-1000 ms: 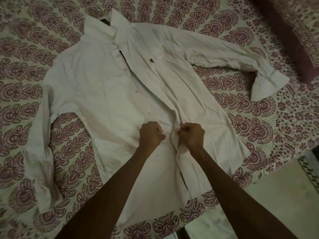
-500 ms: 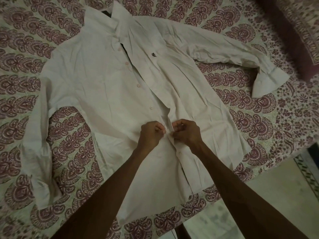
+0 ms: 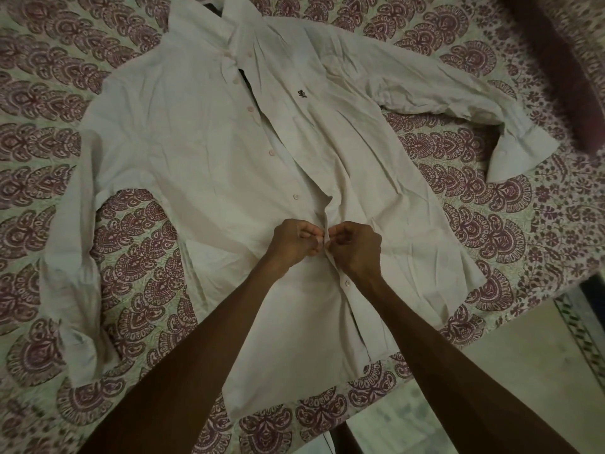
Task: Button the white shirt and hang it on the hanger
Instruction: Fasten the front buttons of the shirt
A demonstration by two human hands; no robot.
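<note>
Here, left hand [image 3: 292,241], right hand [image 3: 357,250], pinching shirt [image 3: 196,142] edges

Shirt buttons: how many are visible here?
5. Four pale pink buttons run unfastened down the white shirt above the left hand and right hand; one sits fastened below them. Others may be hidden under the hands.

A bed [image 3: 510,309] under a maroon paisley bedspread [image 3: 137,290] carries the white shirt [image 3: 196,158], spread flat, collar far, hem at the near edge.
</note>
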